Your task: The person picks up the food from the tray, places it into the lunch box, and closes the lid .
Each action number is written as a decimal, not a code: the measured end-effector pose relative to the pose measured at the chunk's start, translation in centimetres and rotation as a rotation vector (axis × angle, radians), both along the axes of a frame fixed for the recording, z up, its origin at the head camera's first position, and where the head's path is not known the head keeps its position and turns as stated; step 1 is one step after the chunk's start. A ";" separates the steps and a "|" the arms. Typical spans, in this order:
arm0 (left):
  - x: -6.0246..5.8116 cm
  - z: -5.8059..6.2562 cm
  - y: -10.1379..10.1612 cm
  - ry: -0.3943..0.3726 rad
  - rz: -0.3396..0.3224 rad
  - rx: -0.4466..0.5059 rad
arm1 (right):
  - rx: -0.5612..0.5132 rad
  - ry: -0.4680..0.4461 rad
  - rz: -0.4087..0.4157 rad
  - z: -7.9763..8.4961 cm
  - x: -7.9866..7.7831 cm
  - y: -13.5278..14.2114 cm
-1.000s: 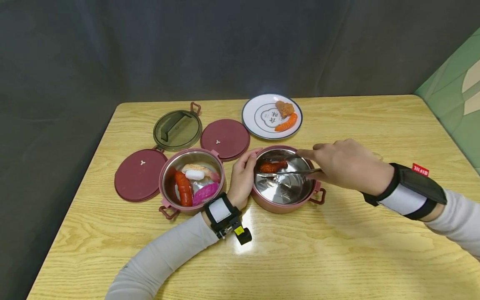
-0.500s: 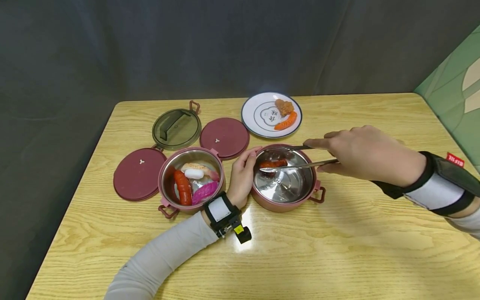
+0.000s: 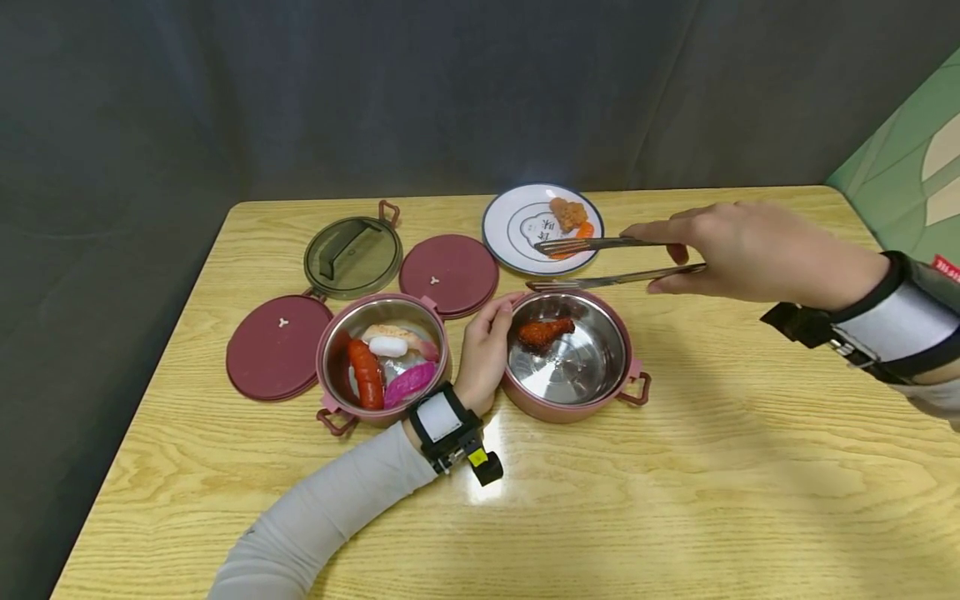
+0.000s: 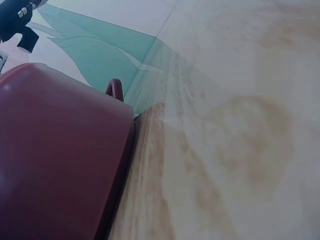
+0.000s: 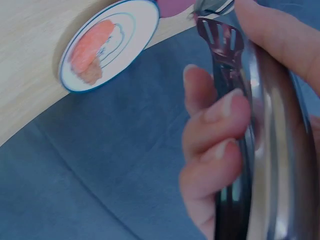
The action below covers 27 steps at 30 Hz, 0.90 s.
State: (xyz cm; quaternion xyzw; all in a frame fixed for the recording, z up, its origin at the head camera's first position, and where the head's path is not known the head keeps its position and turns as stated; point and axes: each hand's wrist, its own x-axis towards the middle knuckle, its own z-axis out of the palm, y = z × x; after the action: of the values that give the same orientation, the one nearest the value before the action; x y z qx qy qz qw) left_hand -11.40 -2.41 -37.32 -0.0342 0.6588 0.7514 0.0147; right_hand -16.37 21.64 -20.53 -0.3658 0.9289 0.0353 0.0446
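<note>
- Head view: a pale wooden table [image 3: 675, 500] bears everything.
- Round pink pot with a shiny steel interior [image 3: 555, 413] — the left hand [image 3: 486, 350] touches its left side; fingers partly hidden, so I cannot tell whether they grip.
- White, blue-rimmed round plate [image 3: 513, 229], beyond the pot, holding orange and brown food pieces [image 3: 568, 216].
- Right hand [image 3: 757, 250], fingers and thumb clamped round slim metal tongs [image 3: 615, 279] whose tips stand apart.
- Reddish-brown glazed drumstick [image 3: 545, 333] — lying inside the pot.
</note>
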 end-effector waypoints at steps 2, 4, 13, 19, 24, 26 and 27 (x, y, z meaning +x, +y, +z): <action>-0.1 -0.1 0.0 -0.007 0.003 -0.003 | -0.004 -0.001 0.009 0.0 -0.6 0.1; -0.1 -0.1 0.0 -0.011 0.003 -0.003 | -0.001 -0.010 -0.001 -0.1 -1.1 0.2; 0.1 0.4 -0.1 -0.014 -0.008 0.015 | 0.064 0.040 -0.019 -0.4 -2.8 0.3; 0.0 -0.1 0.1 0.000 -0.004 0.002 | 0.120 0.002 -0.050 -0.8 -4.1 0.3; 0.0 -0.1 0.1 0.008 -0.008 0.002 | 0.160 -0.038 -0.075 -1.2 -4.9 0.1; 0.0 0.0 0.1 0.009 -0.008 0.000 | 0.183 -0.043 -0.078 -1.3 -5.2 0.1; 0.0 0.0 0.1 0.009 -0.007 -0.002 | 0.192 -0.045 -0.080 -1.4 -5.3 0.0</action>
State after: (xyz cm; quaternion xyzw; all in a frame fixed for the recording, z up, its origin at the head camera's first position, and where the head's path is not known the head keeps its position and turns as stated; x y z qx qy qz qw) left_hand -11.35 -2.29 -37.37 -0.0286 0.6598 0.7507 0.0141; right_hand -21.65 21.66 -21.91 -0.3233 0.9339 0.1142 0.1016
